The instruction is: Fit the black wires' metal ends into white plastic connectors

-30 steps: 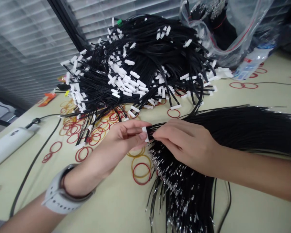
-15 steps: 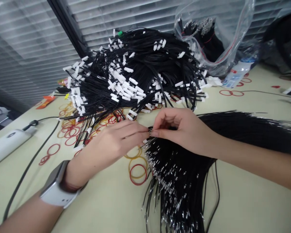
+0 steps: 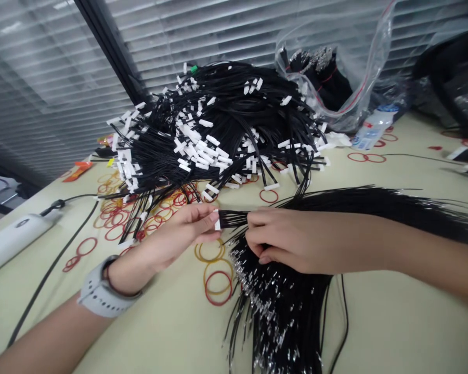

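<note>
1. Specimen: a short bundle of black wires (image 3: 234, 218) runs level between the hands, its left end ending at a white plastic connector (image 3: 217, 221). It is held in the air just above the pale table top (image 3: 171, 332).
2. Left hand (image 3: 187, 228): the thumb and fingers (image 3: 200, 214) are clenched in a pinch on the connector, which stands upright at the fingertips.
3. Right hand (image 3: 296, 241): the fingers (image 3: 261, 218) curl around the wires' other end, grasping them. The exact contact is partly hidden.
4. Under the right hand, a large loose bundle of black wires (image 3: 292, 306) with bare metal terminals (image 3: 249, 275) fans out across the table.
5. Handling note: pinching close to the connector, with light tension and strands parallel, should limit crossing and snagged terminals.
6. Beyond: a heap of wires with white connectors (image 3: 214, 135), red and yellow rubber bands (image 3: 217, 285), a plastic zip bag (image 3: 335, 88), a water bottle (image 3: 372, 130), a white power strip (image 3: 15, 244). Smartwatch (image 3: 101, 293) on left wrist.
</note>
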Demonstrator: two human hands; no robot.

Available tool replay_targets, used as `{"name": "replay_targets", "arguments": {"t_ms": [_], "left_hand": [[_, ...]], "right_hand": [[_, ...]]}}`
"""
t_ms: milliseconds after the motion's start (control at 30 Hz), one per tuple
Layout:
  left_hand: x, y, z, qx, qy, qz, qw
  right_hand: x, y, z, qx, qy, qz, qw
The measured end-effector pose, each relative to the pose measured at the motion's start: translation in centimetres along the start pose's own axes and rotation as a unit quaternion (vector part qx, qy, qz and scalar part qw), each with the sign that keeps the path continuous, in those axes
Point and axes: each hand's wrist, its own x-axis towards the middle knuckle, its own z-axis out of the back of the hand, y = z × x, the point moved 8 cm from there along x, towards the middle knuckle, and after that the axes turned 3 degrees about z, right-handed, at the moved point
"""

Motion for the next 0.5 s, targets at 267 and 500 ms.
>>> {"name": "replay_targets", "arguments": {"t_ms": [267,500], "left_hand": [[-0.4,0.7,0.3,-0.12,-0.019,0.077,0.99],[-0.7,-0.6,-0.5,-0.033,-0.012,-0.008,0.999]], "right_hand": [[-0.1,-2.0,1.0,0.057,-0.062,-0.057,0.995],[0.0,-2.5,1.9,0.105,-0.22,-0.125,0.962]]}}
